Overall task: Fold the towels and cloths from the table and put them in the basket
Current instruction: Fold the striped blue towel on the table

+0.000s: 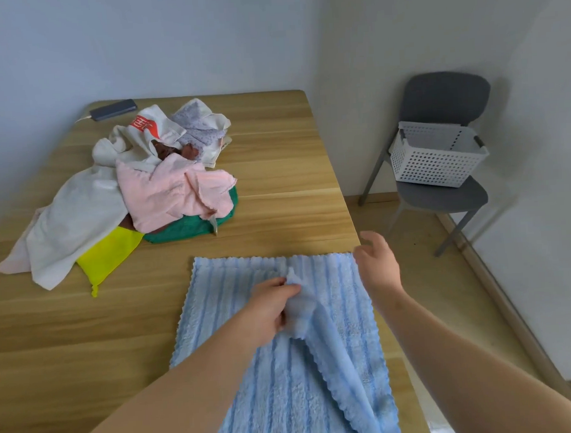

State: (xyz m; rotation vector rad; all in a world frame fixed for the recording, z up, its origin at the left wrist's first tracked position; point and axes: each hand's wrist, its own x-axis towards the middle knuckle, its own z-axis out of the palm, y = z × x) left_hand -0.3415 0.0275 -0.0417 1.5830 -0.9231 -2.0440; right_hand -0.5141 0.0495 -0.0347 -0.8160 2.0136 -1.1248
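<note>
Pinching a bunched fold of the blue towel [286,381] with my left hand [269,311]; right hand [377,267] is hovering loose-fingered, gripping nothing, by its far corner. Near end's getting cropped off.

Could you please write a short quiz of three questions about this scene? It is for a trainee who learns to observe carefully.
1. Fill in: the right hand, near the right edge of the table, is ____ (open or shut).
2. True or false: the white basket stands on the table.
3. Choose one: the left hand pinches A) nothing, B) the blue towel, C) the basket.

Key: 1 open; 2 false, it stands on the grey chair; 3 B.
</note>
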